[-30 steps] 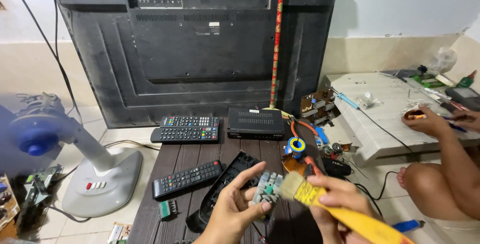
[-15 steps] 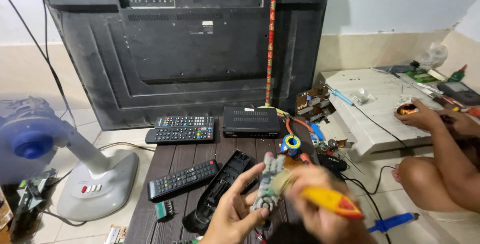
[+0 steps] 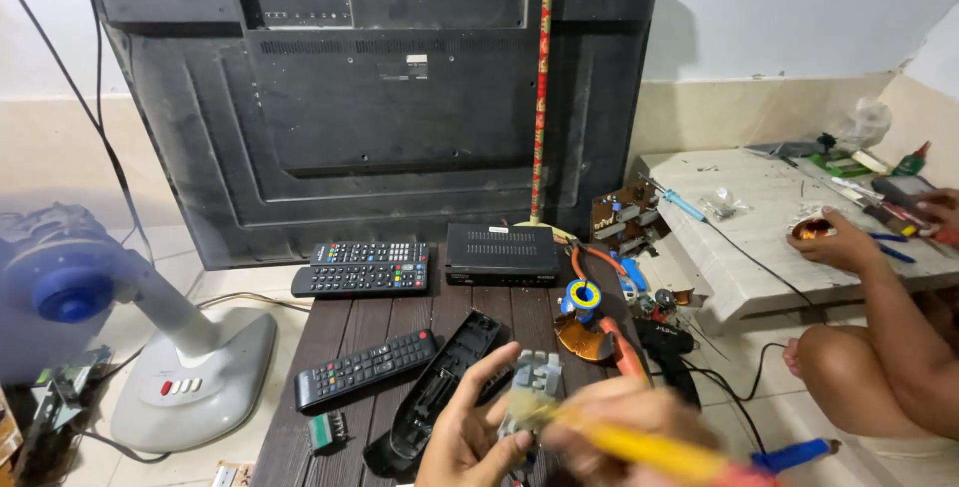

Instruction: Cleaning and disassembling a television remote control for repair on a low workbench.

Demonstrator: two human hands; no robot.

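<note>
— How many remotes do we count on the dark table [image 3: 400,322]?

— We count three whole remotes [image 3: 364,368]: two lie side by side at the far edge, just left of one black set-top box [image 3: 500,254], and one lies nearer to us, slanted. Beside that one lies one empty black remote shell [image 3: 440,390]. We also see one blue and yellow solder reel [image 3: 581,299], one fan [image 3: 120,337] on the floor to the left, and one large television [image 3: 380,117] with its back to us against the wall.

— And what do we hold?

— One grey keypad mat [image 3: 532,387]. Our left hand [image 3: 468,439] comes up from below, palm turned upward, fingers clamped on the mat's lower part, so the mat stands upright above the palm, over the near table edge. Our right hand [image 3: 634,427] is closed around one yellow-handled brush [image 3: 639,444], blurred, lying across the mat's front with its bristles touching it.

— Anyone else?

— One other person sits at the right, a hand [image 3: 834,242] resting on the low white board [image 3: 759,217].
</note>
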